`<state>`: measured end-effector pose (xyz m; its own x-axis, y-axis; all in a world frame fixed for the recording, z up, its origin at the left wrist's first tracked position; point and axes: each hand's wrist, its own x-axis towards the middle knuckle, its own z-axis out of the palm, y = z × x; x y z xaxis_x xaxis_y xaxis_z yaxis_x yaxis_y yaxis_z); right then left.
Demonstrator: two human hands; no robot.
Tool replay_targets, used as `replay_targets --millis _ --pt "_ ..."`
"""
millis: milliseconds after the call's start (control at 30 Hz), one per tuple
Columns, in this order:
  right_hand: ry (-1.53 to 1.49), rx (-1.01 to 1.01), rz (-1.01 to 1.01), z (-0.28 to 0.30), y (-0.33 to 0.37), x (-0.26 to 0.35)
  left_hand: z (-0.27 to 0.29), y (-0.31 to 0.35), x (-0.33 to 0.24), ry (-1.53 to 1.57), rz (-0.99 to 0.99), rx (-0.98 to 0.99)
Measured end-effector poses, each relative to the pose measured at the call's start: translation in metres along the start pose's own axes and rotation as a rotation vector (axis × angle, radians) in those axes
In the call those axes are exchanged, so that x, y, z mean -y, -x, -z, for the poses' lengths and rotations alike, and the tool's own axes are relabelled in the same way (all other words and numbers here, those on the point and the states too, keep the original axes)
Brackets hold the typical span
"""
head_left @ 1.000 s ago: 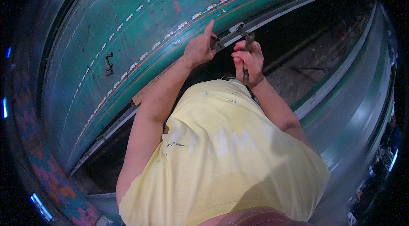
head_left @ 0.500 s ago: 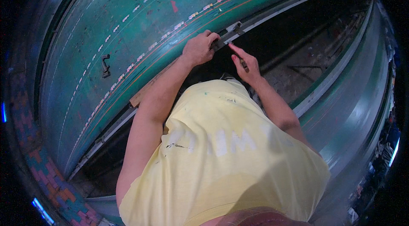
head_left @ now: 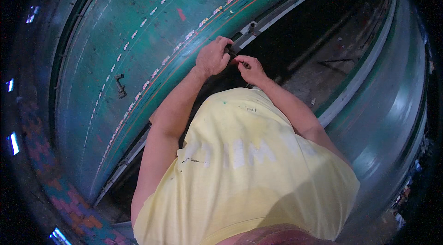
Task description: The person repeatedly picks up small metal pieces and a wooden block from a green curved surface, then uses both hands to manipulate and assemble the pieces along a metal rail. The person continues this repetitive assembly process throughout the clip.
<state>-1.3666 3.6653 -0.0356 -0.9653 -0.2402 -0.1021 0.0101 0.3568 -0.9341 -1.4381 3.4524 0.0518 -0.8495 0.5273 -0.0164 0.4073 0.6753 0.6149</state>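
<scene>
Over the near edge of the long green table (head_left: 152,28), my left hand (head_left: 213,56) is closed, its fingers curled on a small dark metal piece (head_left: 229,51) at the metal rail (head_left: 258,32). Just to the right, my right hand (head_left: 251,70) is closed around a short dark rod-like tool (head_left: 246,65), whose tip meets the dark piece by my left fingers. My fingers cover most of both, so their exact kind does not show. Further along the rail stands a small clamp-like fitting (head_left: 252,26).
A crank-shaped dark metal part (head_left: 120,86) lies on the green surface to the left. White marks run in rows along that surface. Behind the dark gap on the right stretches a second green table (head_left: 369,120) with its own rail (head_left: 355,90). Coloured paving (head_left: 69,199) shows at lower left.
My right hand has moved left, up to my left hand, and the tool now meets the dark piece there. My left hand stays at the rail. The whole view has shifted slightly.
</scene>
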Motion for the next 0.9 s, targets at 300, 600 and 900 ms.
replay_targets --millis 300,600,900 --pt "0.124 -0.004 0.062 0.013 0.028 0.009 0.000 -0.001 -0.007 -0.075 0.002 0.007" --pt "0.689 -0.284 0.042 0.015 0.043 0.038 -0.002 -0.001 -0.008 -0.152 -0.008 0.026" --pt "0.925 -0.289 0.137 0.009 0.033 0.046 -0.005 -0.002 -0.006 -0.162 -0.011 0.014"
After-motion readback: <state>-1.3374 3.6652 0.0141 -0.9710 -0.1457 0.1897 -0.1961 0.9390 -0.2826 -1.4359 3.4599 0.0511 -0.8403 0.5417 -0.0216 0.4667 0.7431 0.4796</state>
